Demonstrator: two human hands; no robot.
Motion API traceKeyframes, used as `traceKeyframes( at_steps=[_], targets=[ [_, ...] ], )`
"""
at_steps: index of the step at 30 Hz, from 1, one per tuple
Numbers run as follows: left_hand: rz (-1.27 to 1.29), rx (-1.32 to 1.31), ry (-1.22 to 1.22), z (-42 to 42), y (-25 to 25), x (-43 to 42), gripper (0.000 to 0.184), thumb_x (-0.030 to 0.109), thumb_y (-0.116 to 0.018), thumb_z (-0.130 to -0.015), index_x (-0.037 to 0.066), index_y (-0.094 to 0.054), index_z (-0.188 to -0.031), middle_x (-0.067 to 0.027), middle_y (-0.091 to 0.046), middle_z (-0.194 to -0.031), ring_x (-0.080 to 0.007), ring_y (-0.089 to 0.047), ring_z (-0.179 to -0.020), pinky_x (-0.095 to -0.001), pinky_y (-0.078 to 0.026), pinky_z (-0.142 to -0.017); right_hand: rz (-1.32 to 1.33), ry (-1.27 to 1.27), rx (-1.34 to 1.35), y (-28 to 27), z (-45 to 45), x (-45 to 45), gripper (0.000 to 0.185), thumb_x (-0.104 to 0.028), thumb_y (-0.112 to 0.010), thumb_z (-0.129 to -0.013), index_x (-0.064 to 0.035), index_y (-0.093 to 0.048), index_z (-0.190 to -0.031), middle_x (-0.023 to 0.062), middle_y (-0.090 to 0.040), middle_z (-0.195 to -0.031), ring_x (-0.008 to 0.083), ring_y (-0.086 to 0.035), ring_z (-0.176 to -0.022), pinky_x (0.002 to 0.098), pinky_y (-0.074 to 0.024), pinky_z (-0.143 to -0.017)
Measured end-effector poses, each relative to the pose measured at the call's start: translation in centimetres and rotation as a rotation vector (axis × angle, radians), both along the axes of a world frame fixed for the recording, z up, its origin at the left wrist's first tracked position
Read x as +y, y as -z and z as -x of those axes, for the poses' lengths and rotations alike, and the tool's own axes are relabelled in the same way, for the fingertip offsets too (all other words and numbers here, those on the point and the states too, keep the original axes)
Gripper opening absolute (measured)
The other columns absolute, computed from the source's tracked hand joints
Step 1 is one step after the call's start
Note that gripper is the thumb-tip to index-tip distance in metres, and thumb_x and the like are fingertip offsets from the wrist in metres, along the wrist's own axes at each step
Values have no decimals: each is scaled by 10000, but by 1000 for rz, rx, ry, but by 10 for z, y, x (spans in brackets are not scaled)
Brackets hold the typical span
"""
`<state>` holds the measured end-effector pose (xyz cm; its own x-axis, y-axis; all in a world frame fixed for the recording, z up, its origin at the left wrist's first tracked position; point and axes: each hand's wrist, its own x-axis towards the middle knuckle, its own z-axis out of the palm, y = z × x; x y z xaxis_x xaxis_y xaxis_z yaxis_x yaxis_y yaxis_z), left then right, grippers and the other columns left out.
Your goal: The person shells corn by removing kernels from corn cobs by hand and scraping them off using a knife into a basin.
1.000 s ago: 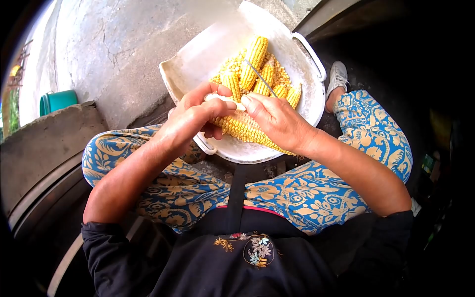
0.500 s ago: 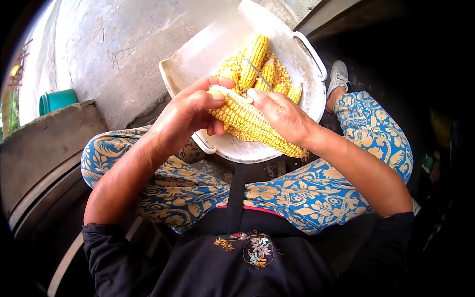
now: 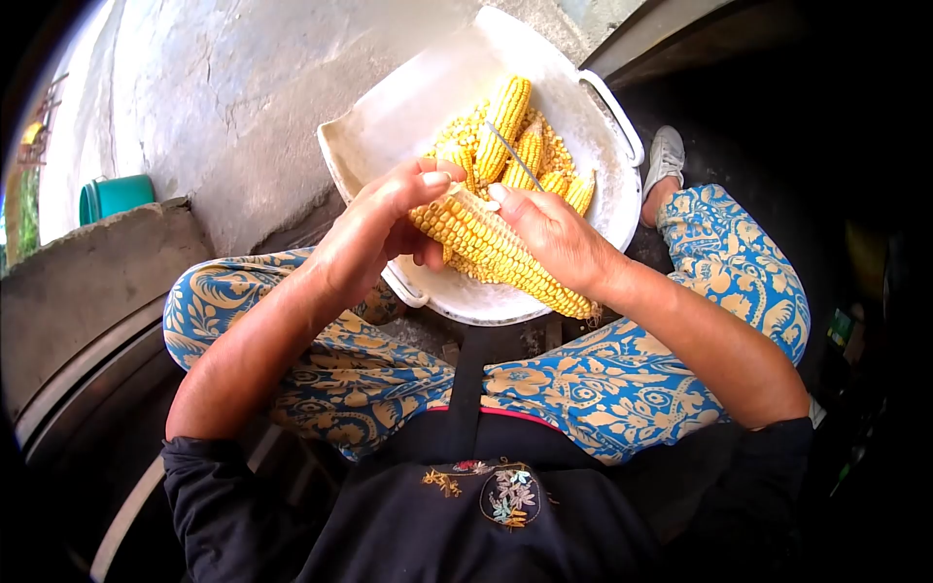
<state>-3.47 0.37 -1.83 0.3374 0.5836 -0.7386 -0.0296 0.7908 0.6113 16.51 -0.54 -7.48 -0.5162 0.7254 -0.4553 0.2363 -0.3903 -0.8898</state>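
Observation:
A yellow corn cob point(image 3: 501, 255) lies slantwise across both hands above the white basin point(image 3: 389, 107), with a pale strip bare of kernels along its upper side. My left hand point(image 3: 374, 223) is closed round the cob's upper left end, thumb on top and fingers beneath. My right hand point(image 3: 554, 233) grips the cob from the right, its thumb beside the bare strip. A thin grey metal rod point(image 3: 513, 154) sticks out past my right hand over the basin; whether that hand holds it is hidden. Several corn cobs point(image 3: 505, 121) and loose kernels point(image 3: 462, 131) lie in the basin.
The basin stands between my legs, with a white handle point(image 3: 610, 112) at its right. A low concrete ledge point(image 3: 97, 257) is at the left, with a green bucket point(image 3: 121, 199) behind it. My shoe point(image 3: 665, 155) is right of the basin.
My left thumb has shifted toward the right along the top end of the cob. The cob remains in both hands, and the whole view has moved slightly.

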Motion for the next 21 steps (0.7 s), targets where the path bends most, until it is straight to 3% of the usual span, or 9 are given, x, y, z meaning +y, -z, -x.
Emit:
traceKeyframes(
  at_steps=[2, 5, 9, 11, 16, 21],
  targets=[
    [-60, -27, 49, 2, -3, 1, 454, 245, -580, -802, 62, -471, -1203, -37, -553, -845, -127, -524, -643, -241, -435, -645, 0, 9, -17, -1, -1, 2, 488, -403, -328, -961, 17, -577, -957, 170, -609, -816, 251, -599, -806, 368, -447, -739],
    [-120, 34, 116, 2, -3, 3, 453, 213, -592, -795, 54, -470, -1201, -46, -554, -874, -128, -527, -650, -241, -436, -646, 6, 41, 8, -3, -1, 3, 479, -390, -326, -959, 21, -570, -938, 170, -605, -811, 247, -595, -799, 365, -447, -738],
    [-186, 50, 182, 2, -3, 3, 447, 231, -559, -810, 43, -466, -1205, -64, -558, -919, -144, -540, -673, -248, -449, -659, -3, 19, -46, -1, -2, 4, 466, -380, -329, -956, 20, -565, -919, 169, -601, -793, 248, -594, -780, 373, -444, -731],
    [-60, -174, -29, 5, 3, 4, 445, 256, -519, -827, 34, -462, -1209, -79, -568, -959, -162, -556, -694, -260, -463, -672, -16, 29, -43, -9, -2, 5, 464, -382, -332, -954, 18, -563, -907, 172, -601, -788, 259, -598, -781, 380, -442, -727],
    [-35, -106, 71, 8, -4, 6, 399, 251, -484, -843, 39, -494, -1181, -97, -573, -993, -183, -580, -722, -276, -475, -682, -273, -22, -173, -22, -3, 7, 387, -330, -375, -951, 6, -565, -915, 241, -599, -810, 402, -593, -811, 444, -451, -704],
    [-81, 121, 196, 7, 9, 1, 433, 357, -499, -844, 53, -503, -1154, -86, -604, -1072, -184, -607, -681, -281, -499, -691, -323, -49, -176, -24, 0, 3, 351, -312, -391, -949, -11, -572, -946, 257, -596, -826, 417, -589, -826, 454, -462, -718]
  ],
)
